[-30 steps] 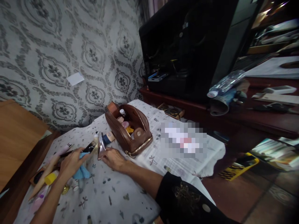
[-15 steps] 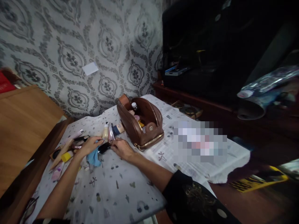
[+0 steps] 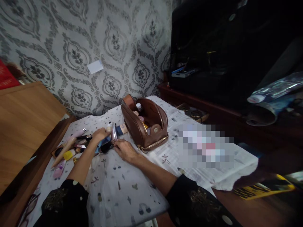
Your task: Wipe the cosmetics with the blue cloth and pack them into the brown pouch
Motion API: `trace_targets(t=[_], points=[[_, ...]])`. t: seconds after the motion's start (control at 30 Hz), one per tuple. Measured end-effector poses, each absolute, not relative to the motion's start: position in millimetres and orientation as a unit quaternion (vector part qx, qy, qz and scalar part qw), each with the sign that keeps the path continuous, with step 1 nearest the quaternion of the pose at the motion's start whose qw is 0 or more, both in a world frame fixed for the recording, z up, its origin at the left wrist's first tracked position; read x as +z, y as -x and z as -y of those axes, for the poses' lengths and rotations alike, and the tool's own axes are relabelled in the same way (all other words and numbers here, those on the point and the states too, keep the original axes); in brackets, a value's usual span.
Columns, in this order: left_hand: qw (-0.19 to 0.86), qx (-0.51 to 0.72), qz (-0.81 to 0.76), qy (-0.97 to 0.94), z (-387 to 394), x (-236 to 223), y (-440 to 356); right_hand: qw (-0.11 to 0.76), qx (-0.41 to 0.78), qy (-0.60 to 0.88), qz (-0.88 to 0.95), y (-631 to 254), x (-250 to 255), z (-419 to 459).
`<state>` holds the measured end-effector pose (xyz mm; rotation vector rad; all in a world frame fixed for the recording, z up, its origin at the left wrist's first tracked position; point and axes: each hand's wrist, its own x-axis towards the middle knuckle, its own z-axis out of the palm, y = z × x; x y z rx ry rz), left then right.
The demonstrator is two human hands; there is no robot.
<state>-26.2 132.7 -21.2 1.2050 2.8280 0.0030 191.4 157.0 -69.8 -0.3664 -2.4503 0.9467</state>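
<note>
My left hand (image 3: 99, 135) is curled over a blue cloth (image 3: 103, 145) and a small dark tube (image 3: 107, 147) on the patterned white table cover (image 3: 123, 189). My right hand (image 3: 124, 150) lies palm down just right of them, its fingertips pinching the dark tube's end. Behind the hands lie a silver tube (image 3: 114, 133) and a beige bottle (image 3: 122, 128). An open brown leather pouch (image 3: 146, 127) with small bottles inside stands right of the hands.
Several cosmetics, a yellow-capped one (image 3: 68, 154) among them, lie in a heap at the left. Beyond it, a wooden board (image 3: 26, 123) leans. Newspaper (image 3: 213, 170) covers the table's right part. A dark cabinet (image 3: 232, 50) and a red-brown shelf (image 3: 213, 107) stand behind.
The view has swung left. My left hand moved up and right with the blue cloth toward the silver tube. My right hand stayed on the dark tube.
</note>
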Motion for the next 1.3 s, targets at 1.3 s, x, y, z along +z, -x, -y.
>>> trace_targets(t=[1.3], points=[[-0.012, 0.58, -0.708, -0.403, -37.1, 1.4, -79.3, 0.164, 0.779, 0.084, 0.599, -216.2, -55.3, -150.1]])
